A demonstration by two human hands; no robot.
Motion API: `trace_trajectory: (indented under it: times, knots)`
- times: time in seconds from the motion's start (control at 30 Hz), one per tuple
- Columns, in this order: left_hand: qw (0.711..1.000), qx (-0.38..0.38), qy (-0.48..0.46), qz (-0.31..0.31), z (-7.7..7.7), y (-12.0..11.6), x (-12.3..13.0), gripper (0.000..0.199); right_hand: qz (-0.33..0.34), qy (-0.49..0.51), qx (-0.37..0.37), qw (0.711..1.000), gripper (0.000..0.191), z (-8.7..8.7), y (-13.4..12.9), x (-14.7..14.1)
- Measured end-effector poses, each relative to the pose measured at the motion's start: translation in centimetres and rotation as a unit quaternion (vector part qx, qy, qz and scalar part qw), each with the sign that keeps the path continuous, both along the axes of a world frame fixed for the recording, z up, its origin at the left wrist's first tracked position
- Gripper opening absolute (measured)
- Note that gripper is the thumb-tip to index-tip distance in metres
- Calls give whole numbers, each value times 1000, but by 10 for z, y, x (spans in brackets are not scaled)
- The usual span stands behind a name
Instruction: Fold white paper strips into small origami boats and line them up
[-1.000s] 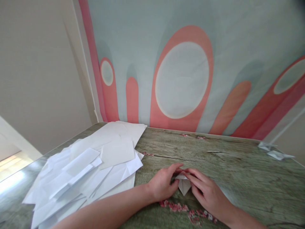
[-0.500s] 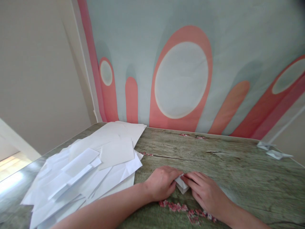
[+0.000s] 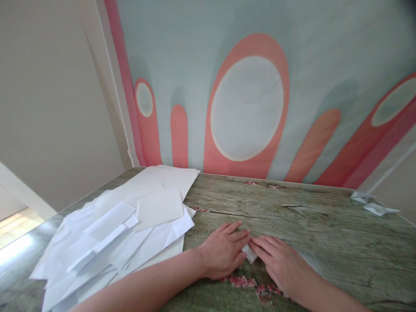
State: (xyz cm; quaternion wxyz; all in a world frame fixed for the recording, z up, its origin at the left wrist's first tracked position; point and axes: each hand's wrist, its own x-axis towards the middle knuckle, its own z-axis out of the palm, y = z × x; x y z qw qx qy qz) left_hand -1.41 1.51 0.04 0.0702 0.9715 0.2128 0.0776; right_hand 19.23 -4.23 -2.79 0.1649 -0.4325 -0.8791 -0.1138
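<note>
A small folded white paper (image 3: 250,253) lies on the table between my two hands, mostly hidden under the fingers. My left hand (image 3: 225,251) is flat with its fingers stretched and spread, their tips and the thumb touching the paper's left side. From the right, my right hand (image 3: 281,260) has its fingers together on the paper's upper right edge, holding it against the tabletop; its thumb is hidden. Only a pale lower corner of the paper shows below the fingertips.
A wide heap of loose and folded white sheets (image 3: 130,242) covers the table's left side. Two small folded paper pieces (image 3: 378,210) lie at the far right edge. The wood-patterned tabletop (image 3: 312,225) meets a pink and green backdrop (image 3: 191,52) behind.
My left hand has opened from a closed grip, its fingers now spread flat. My right fingers have flattened over the paper, which now lies lower and shows less.
</note>
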Motion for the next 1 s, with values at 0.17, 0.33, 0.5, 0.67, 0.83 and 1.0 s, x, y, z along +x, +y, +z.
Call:
trace_trajectory:
  times: [0.17, 0.33, 0.5, 0.67, 0.83, 1.0]
  knots:
    - [1000, -8, 24, -14, 0, 1, -3, 56, 8, -61, 42, 997, 50, -12, -5, 4]
    - [999, -25, 24, -13, 2, 0, -4, 61, -31, -118, 34, 992, 61, -34, -9, 10]
    - [999, -21, 28, -6, 4, 0, -3, 61, -37, -126, 38, 991, 62, -41, -8, 10]
    - [999, -22, 31, 2, 5, 0, -1, 61, -43, -117, 51, 991, 57, -42, -11, 10]
    - [998, -45, 37, -8, 4, 0, -3, 70, -48, -104, 55, 992, 54, -46, -15, 13]
    - [999, -37, 33, -4, 5, -1, -4, 72, -46, -92, 37, 994, 49, -33, -15, 14]
